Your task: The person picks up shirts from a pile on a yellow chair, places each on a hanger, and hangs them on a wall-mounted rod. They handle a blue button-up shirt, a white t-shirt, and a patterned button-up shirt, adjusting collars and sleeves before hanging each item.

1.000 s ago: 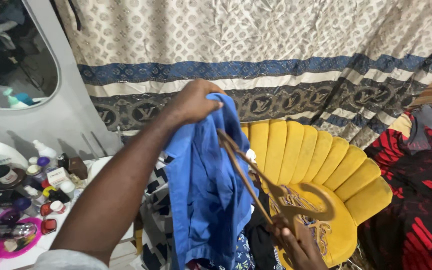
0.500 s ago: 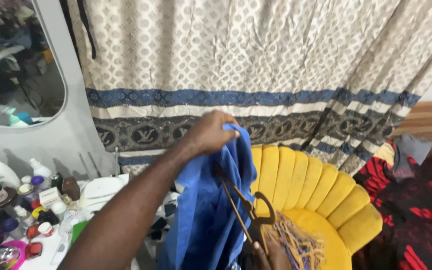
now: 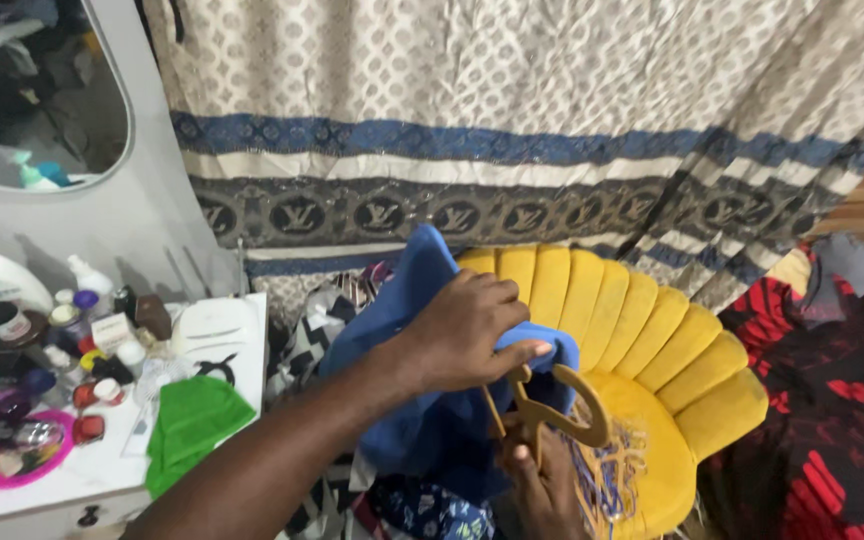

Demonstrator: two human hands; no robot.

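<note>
Blue garment is clenched in the left hand over the yellow chair (bunched, not yet hung), while the right hand grasps the wooden hanger.

This is a bedroom or dressing corner in a home. At nine o'clock a white dressing surface carries crowded cosmetic jars and lotion bottles under an oval mirror, and a patterned beige and blue curtain fills twelve o'clock. A yellow velvet shell-back chair sits at four o'clock, with red and black clothing heaped at three o'clock.
</note>
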